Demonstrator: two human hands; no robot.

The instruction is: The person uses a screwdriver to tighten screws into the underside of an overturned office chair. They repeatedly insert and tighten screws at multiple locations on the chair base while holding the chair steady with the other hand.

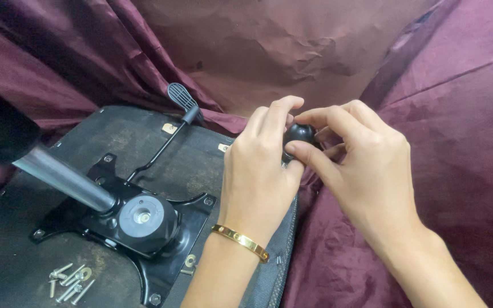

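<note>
both hands meet over the right edge of the upturned chair seat base (24,256), a flat black board lying underside up on maroon cloth (457,142).

left hand (258,177): fingers curled around a small round black knob (299,133), thumb and forefinger pinching it from the left and above. gold bracelet (241,242) at the wrist. the grip looks like a steadying one, keeping the knob fixed at the seat's rim.

right hand (366,171): fingertips closed on the same knob from the right, thumb under, forefinger arched over the top. a pinch like this suits turning or seating a small part. what the knob attaches to is hidden behind the fingers.

knob position: just off the right edge of the seat base, near its far corner, held clear of the cloth.

on the board: black metal tilt mechanism plate (144,228) sits mid-board, with a grey round hub at its centre. a silver gas cylinder (64,179) leans out from it toward the left edge. a thin black lever with a ribbed paddle handle (181,97) runs up toward the far edge. loose bolts and washers (69,279) are piled by the near left corner, within reach but out of the hands' way.
</note>
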